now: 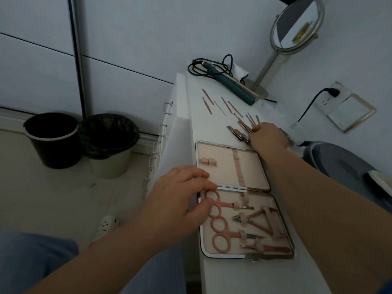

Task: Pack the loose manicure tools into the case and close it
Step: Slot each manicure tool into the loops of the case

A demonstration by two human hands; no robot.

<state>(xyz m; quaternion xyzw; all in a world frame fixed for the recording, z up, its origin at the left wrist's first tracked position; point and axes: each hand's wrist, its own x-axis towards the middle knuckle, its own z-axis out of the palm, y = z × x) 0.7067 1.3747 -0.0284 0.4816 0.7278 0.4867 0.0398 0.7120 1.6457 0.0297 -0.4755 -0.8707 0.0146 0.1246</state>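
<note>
A pink manicure case (pixel 227 145) lies open on the white counter. Its far half (pixel 250 166) holds only elastic loops. The near half (pixel 282 225) holds pink scissors (pixel 218 225), nippers (pixel 257 219) and other strapped tools. My left hand (pixel 180 196) rests on the case's left edge by the hinge, fingers straight, touching the top scissors' ring. My right hand (pixel 268 137) reaches past the case to two nail clippers (pixel 237 131); its thumb touches them and its fingers are hidden. Several thin loose tools (pixel 228 106) lie further back.
A teal corded device (pixel 231 85) and a round mirror on a stand (pixel 297 26) sit at the counter's far end. A wall socket with a plug (pixel 333 92) is at the right. Two bins (pixel 84 141) stand on the floor left of the counter.
</note>
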